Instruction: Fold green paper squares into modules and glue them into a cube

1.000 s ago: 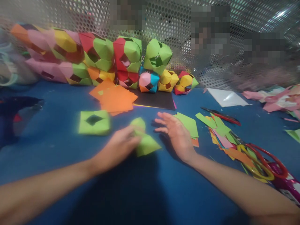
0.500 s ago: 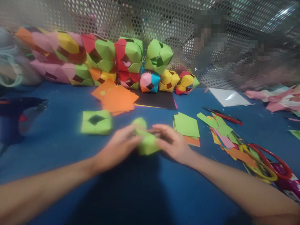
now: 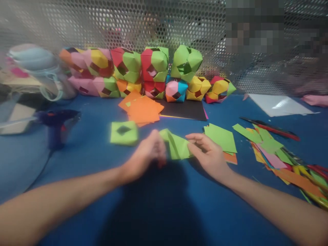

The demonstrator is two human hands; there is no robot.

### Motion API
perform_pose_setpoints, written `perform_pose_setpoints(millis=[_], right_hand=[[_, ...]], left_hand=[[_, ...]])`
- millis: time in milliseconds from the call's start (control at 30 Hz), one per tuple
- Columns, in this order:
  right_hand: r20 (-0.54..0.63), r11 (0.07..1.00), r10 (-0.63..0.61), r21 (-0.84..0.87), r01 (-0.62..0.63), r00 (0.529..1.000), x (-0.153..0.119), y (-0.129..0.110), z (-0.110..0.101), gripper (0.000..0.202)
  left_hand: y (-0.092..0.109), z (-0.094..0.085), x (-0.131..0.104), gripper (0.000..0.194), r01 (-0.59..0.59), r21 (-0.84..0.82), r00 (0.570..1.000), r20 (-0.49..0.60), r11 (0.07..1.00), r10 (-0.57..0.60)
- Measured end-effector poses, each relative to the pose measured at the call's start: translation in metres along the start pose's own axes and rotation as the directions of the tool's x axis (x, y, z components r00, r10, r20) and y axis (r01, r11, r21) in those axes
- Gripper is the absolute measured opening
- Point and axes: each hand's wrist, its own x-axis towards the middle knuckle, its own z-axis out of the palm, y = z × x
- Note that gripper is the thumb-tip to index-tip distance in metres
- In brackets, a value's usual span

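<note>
One folded green paper [image 3: 179, 147] sits over the blue surface [image 3: 89, 160] between left hand [image 3: 145, 153] and right hand [image 3: 211, 158]; a hard squeeze could, I'd say, crease it askew. The right grip is narrow, pinching its right end; the left's fingers are blurred, so from here I can't tell whether they touch it.

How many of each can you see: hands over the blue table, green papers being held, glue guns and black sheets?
Hands: 2, left hand and right hand
Held green paper: 1
Glue gun: 1
Black sheet: 1
Total: 5
</note>
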Motion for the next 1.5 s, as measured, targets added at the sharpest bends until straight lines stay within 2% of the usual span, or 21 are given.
perform_pose_setpoints(millis=[200, 367, 500, 567, 633, 767, 867, 933, 1000, 1100, 1167, 1233, 1300, 1367, 1433, 1500], right_hand=[[0.008, 1.0, 0.001, 0.014, -0.001, 1.0, 0.0, -0.001, 0.001, 0.014], [-0.017, 0.998, 0.005, 0.059, -0.004, 1.0, 0.002, 0.0, 0.001, 0.015], [-0.019, 0.989, 0.077, 0.127, -0.074, 0.997, 0.003, -0.006, 0.001, 0.014], [0.026, 0.98, 0.114, 0.161, -0.117, 0.993, 0.003, -0.01, 0.002, 0.015], [0.092, 0.97, 0.147, 0.184, -0.162, 0.985, 0.001, -0.013, 0.003, 0.016], [0.234, 0.95, 0.19, 0.202, -0.239, 0.953, -0.001, -0.013, 0.003, 0.022], [0.327, 0.925, 0.143, 0.292, -0.244, 0.934, -0.003, -0.009, 0.001, 0.033], [0.347, 0.913, 0.117, 0.33, -0.238, 0.93, -0.003, -0.005, 0.001, 0.04], [0.298, 0.927, 0.144, 0.292, -0.234, 0.944, -0.002, -0.003, 0.004, 0.04], [0.148, 0.964, 0.163, 0.185, -0.189, 0.975, 0.0, -0.002, 0.007, 0.02], [0.072, 0.987, 0.1, 0.117, -0.107, 0.992, 0.002, -0.004, 0.007, 0.011], [0.055, 0.999, 0.032, 0.022, -0.034, 0.998, 0.004, -0.008, 0.005, 0.007], [0.125, 0.997, 0.011, -0.082, -0.001, 0.992, 0.007, -0.013, 0.0, 0.005], [0.216, 0.983, 0.019, -0.182, 0.021, 0.976, 0.008, -0.015, -0.004, 0.007], [0.267, 0.963, -0.015, -0.256, 0.086, 0.964, 0.009, -0.013, -0.007, 0.01], [0.28, 0.93, -0.116, -0.307, 0.203, 0.953, 0.009, -0.007, -0.007, 0.011]], left_hand=[[0.005, 0.003, 0.0, 0.05, 0.023, -0.018, 0.999, -0.023, 1.0, -0.023], [0.004, 0.001, 0.001, 0.046, -0.043, -0.016, 0.999, 0.008, 0.999, 0.043], [0.008, 0.006, 0.0, 0.042, -0.054, -0.048, 0.993, -0.109, 0.997, 0.048], [0.011, 0.009, -0.001, 0.043, -0.054, -0.025, 0.991, -0.121, 0.998, 0.05], [0.011, 0.009, -0.002, 0.044, -0.047, 0.031, 0.995, -0.085, 0.998, 0.049], [0.008, 0.003, -0.003, 0.022, -0.019, 0.182, 0.995, -0.091, 0.983, 0.036], [0.006, 0.0, -0.001, 0.019, -0.017, 0.194, 0.99, -0.135, 0.981, 0.044], [0.007, 0.0, 0.0, 0.022, -0.015, 0.179, 0.989, -0.145, 0.984, 0.041], [0.008, 0.001, 0.0, 0.023, -0.007, 0.173, 0.991, -0.131, 0.985, 0.03], [0.011, 0.002, -0.001, 0.023, 0.015, 0.173, 0.998, -0.056, 0.985, -0.006], [0.012, 0.003, -0.002, 0.026, 0.025, 0.186, 0.999, -0.037, 0.982, -0.018], [0.013, 0.004, -0.002, 0.026, 0.021, 0.251, 0.995, -0.096, 0.968, 0.003], [0.012, 0.005, -0.003, 0.021, -0.007, 0.392, 0.981, -0.177, 0.92, 0.083], [0.012, 0.005, -0.003, 0.013, -0.067, 0.577, 0.96, -0.184, 0.814, 0.21], [0.011, 0.005, -0.003, 0.009, -0.164, 0.729, 0.941, -0.086, 0.665, 0.327], [0.009, 0.003, -0.002, 0.01, -0.253, 0.817, 0.923, 0.044, 0.519, 0.382]])
